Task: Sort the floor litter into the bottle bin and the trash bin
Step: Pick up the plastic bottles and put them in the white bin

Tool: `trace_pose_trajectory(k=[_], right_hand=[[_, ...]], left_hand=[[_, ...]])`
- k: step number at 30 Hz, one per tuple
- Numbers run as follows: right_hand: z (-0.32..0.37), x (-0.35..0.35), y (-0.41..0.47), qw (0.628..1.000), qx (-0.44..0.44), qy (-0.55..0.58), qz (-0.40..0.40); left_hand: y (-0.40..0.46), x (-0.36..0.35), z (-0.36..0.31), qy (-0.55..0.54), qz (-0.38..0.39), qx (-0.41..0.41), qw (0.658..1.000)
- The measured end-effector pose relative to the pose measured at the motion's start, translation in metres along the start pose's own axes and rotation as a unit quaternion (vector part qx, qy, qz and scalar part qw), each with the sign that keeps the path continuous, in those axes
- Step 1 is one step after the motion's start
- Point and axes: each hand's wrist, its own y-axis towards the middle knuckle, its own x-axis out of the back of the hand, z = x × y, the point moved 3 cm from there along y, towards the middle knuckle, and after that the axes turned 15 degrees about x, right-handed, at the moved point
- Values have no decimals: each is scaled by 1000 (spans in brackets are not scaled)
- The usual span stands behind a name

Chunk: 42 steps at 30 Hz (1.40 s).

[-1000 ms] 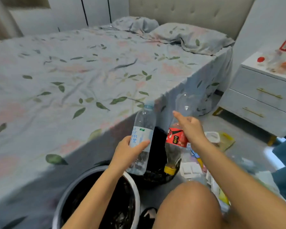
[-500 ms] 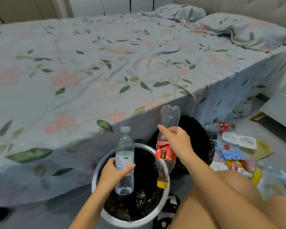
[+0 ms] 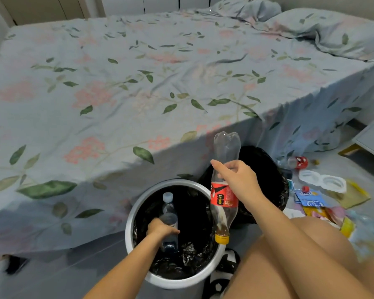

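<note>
Floral grey-blue bedding covers the bed (image 3: pixel 138 93), which fills the upper view, with two pillows (image 3: pixel 324 31) at its far right end. White-rimmed round bin (image 3: pixel 177 279) stands on the floor against the bed edge; a black liner bag lines its interior. A second bin lined in black (image 3: pixel 266 169) stands just behind it to the right; its contents cannot be seen.

Left hand (image 3: pixel 160 230) reaches down inside the white-rimmed bin, fingers wrapped round a clear water bottle (image 3: pixel 168 221) held upright, pale cap on top. Right hand (image 3: pixel 235 180) grips a cola bottle (image 3: pixel 225 186) by its middle, above the red label. This bottle is inverted, yellow cap down over the bin's right rim, with a little brown liquid at its neck.

Floor litter (image 3: pixel 315 199) lies right of the bins: a red-labelled bottle (image 3: pixel 298 162), a clear plastic tray (image 3: pixel 323 181), blue and yellow wrappers.
</note>
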Motion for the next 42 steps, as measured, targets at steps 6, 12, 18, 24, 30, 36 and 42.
trace_pose_trajectory(k=[6, 12, 18, 24, 30, 36, 42], right_hand=[[-3, 5, 1, 1000, -13, 18, -11], [-6, 5, 1, 1000, -17, 9, 1], [-7, 3, 1, 1000, -23, 14, 8], [-4, -6, 0, 997, -32, 45, 47], [-2, -11, -4, 993, -32, 73, 91], [3, -12, -17, 978, -53, 86, 180], [-4, -2, -11, 989, -60, 37, 132]], left_hand=[[15, -10, 14, 84, -8, 50, 995], [13, -8, 20, 78, -22, 47, 996], [-40, 7, -21, -12, 41, -28, 999], [-147, 45, -53, -255, 238, -263, 900], [-173, 34, -60, -165, 183, -334, 910], [-165, 36, -47, -110, 162, -341, 919], [-132, 68, -25, -53, 93, -279, 954]])
